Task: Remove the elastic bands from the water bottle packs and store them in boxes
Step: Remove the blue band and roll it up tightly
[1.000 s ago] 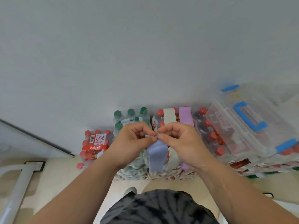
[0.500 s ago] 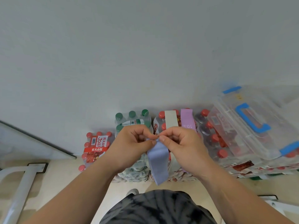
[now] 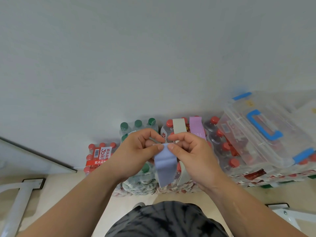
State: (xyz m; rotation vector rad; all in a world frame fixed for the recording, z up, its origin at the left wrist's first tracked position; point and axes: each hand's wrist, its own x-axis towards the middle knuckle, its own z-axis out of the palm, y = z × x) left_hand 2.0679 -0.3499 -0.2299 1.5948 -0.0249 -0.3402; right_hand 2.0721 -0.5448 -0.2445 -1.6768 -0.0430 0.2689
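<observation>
Left hand (image 3: 136,147), right hand (image 3: 189,151): both pinching top edge of blue band (image 3: 165,166), thumb against forefinger, tips nearly meeting. Band looks free of packs, hanging limp toward 6 o'clock. Step in hand, by look of it: gathering removed band for storing. Beige band (image 3: 178,125), purple band (image 3: 195,126) wrapped round red-cap pack (image 3: 168,124), 12 o'clock of hands. Clear box (image 3: 248,134) at 3 o'clock, atop packs, lid looks closed. Next move likely calls for: one hand keeps band, other frees lid, band goes in.

Storage rm, prob.: water bottle packs (image 3: 100,156) stacked on floor (image 3: 59,183) by bare wall (image 3: 153,57).
</observation>
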